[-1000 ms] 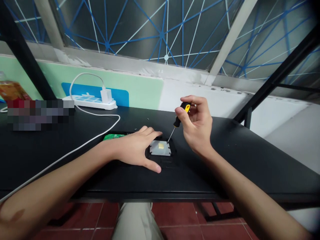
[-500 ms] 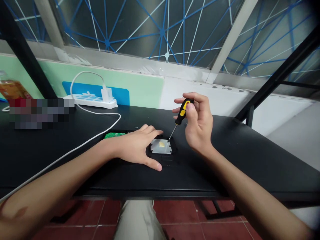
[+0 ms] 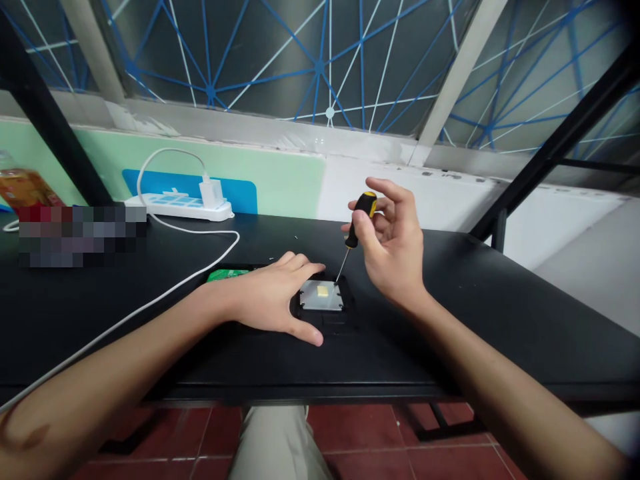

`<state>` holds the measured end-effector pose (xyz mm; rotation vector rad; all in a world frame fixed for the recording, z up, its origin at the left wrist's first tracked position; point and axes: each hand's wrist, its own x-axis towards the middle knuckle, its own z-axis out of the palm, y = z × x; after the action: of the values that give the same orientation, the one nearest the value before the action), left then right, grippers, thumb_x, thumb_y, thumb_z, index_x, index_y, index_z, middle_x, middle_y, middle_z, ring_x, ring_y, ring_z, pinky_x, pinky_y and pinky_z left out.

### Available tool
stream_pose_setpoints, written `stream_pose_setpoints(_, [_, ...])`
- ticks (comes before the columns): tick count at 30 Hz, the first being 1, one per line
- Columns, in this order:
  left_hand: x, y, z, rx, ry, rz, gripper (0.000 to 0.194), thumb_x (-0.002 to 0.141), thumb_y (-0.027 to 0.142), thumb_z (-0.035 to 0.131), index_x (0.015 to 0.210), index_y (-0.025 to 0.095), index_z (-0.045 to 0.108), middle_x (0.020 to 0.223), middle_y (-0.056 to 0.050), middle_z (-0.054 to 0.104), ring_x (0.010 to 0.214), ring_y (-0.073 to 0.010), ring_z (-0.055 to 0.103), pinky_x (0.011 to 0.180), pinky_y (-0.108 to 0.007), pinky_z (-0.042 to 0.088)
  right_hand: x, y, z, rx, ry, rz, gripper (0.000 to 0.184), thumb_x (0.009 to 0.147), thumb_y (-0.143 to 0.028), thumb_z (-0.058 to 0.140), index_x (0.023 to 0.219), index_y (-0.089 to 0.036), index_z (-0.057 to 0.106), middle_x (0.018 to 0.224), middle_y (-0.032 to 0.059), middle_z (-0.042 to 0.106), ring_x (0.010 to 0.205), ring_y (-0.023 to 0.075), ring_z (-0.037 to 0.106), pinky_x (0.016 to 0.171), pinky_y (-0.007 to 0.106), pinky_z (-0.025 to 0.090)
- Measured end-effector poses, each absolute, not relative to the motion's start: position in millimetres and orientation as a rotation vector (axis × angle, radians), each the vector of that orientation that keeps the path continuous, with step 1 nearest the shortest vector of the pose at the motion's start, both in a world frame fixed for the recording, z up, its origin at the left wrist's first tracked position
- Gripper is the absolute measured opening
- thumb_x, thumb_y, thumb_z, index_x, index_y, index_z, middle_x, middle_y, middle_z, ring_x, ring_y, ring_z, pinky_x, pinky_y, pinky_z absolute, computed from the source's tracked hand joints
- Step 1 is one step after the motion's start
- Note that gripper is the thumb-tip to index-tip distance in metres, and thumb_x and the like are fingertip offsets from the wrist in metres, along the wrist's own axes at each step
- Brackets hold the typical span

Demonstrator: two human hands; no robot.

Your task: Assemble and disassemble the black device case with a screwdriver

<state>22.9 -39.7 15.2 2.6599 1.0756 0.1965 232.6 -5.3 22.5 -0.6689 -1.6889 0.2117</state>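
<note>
In my right hand (image 3: 395,240) is a black and yellow screwdriver (image 3: 356,223), gripped by its handle between thumb and fingers. The thin shaft slants down, and its tip meets the far right corner of a silver metal plate (image 3: 313,303). A small pale yellow pad (image 3: 323,291) sits on that plate, which lies in a black casing (image 3: 340,323). My left hand (image 3: 270,297) rests over the casing with fingers spread and thumb apart, left of the plate. Part of a green circuit board (image 3: 225,274) shows beyond my left wrist; the rest is hidden.
A white power strip (image 3: 185,205) with a plugged-in charger (image 3: 211,192) stands at the back left of the black table (image 3: 500,320). Its white cable (image 3: 165,291) runs forward along the left. A blurred-out patch and an orange-labelled bottle (image 3: 27,190) are farther left.
My right hand has turned the screwdriver's handle, and its fingers have shifted, the index finger now raised off it. The tip stays at the plate's corner. My left hand has stayed in place.
</note>
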Motion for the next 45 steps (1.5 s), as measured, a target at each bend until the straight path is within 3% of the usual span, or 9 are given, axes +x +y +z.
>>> stream_pose_setpoints(3, [22.8,-39.4,14.7,2.668,1.065,0.208,0.106,0.072,0.080,0.060,0.151,0.019,0.025,0.139,-0.014,0.043,0.129,-0.0338,0.037,0.106,-0.043,0.036,232.8,-9.7,23.8,-0.658,-1.717,0.268,0.033,0.099,-0.040,0.042,0.132,-0.035,0.046,0.112,0.0026,0.067,0.081,0.0158,0.070,0.069,0.036,0.062])
stream_pose_setpoints(7, [23.0,-39.7,15.0,2.669,1.071,0.209,0.105,0.072,0.080,0.060,0.151,0.019,0.027,0.137,-0.014,0.045,0.128,-0.0331,0.038,0.105,-0.043,0.037,232.1,-11.3,23.9,-0.642,-1.682,0.289,0.027,0.100,-0.042,0.041,0.124,-0.034,0.050,0.119,0.0026,0.067,0.090,0.0171,0.072,0.072,0.035,0.062])
stream_pose_setpoints(11, [23.8,-40.0,15.9,2.667,1.089,0.177,0.107,0.072,0.080,0.061,0.151,0.014,0.028,0.135,-0.015,0.044,0.126,-0.0322,0.039,0.106,-0.042,0.037,231.1,-7.0,22.9,-0.640,-1.666,0.257,0.025,0.094,-0.043,0.054,0.117,-0.033,0.052,0.117,0.0020,0.060,0.080,0.0137,0.068,0.063,0.032,0.062])
stream_pose_setpoints(17, [23.5,-39.9,16.3,2.674,1.084,0.164,0.104,0.073,0.082,0.056,0.150,0.019,0.031,0.134,-0.013,0.046,0.125,-0.0333,0.039,0.103,-0.042,0.037,233.4,-6.3,25.8,-0.698,-1.651,0.035,0.028,0.085,-0.038,0.069,0.110,-0.032,0.061,0.113,0.0032,0.054,0.087,0.0153,0.058,0.059,0.028,0.061])
stream_pose_setpoints(23, [22.6,-38.6,15.4,2.686,1.063,0.182,0.103,0.072,0.082,0.058,0.149,0.018,0.034,0.132,-0.013,0.047,0.124,-0.0321,0.040,0.104,-0.041,0.037,233.5,-11.3,27.2,-0.659,-1.736,0.239,0.030,0.099,-0.040,0.044,0.128,-0.034,0.049,0.116,0.0027,0.064,0.090,0.0172,0.067,0.067,0.034,0.062])
stream_pose_setpoints(27, [22.7,-38.7,15.4,2.688,1.067,0.170,0.103,0.073,0.081,0.059,0.149,0.017,0.033,0.134,-0.014,0.045,0.126,-0.0319,0.039,0.105,-0.040,0.037,233.4,-11.6,26.2,-0.634,-1.719,0.276,0.028,0.101,-0.041,0.037,0.125,-0.033,0.050,0.118,0.0027,0.065,0.090,0.0171,0.069,0.069,0.035,0.062])
stream_pose_setpoints(36, [24.0,-40.3,16.7,2.693,1.070,0.162,0.099,0.073,0.080,0.059,0.147,0.018,0.037,0.133,-0.013,0.045,0.124,-0.0316,0.039,0.105,-0.041,0.038,233.3,-8.3,26.5,-0.727,-1.653,0.061,0.026,0.088,-0.039,0.064,0.112,-0.030,0.059,0.110,0.0039,0.054,0.087,0.0152,0.058,0.062,0.029,0.061])
stream_pose_setpoints(45, [23.6,-40.2,17.3,2.680,1.070,0.150,0.097,0.074,0.078,0.062,0.146,0.018,0.038,0.133,-0.013,0.045,0.125,-0.0313,0.039,0.105,-0.040,0.039,235.2,-10.5,25.7,-0.591,-1.725,0.230,0.026,0.101,-0.038,0.036,0.123,-0.031,0.049,0.112,0.0030,0.065,0.088,0.0168,0.069,0.067,0.034,0.062])
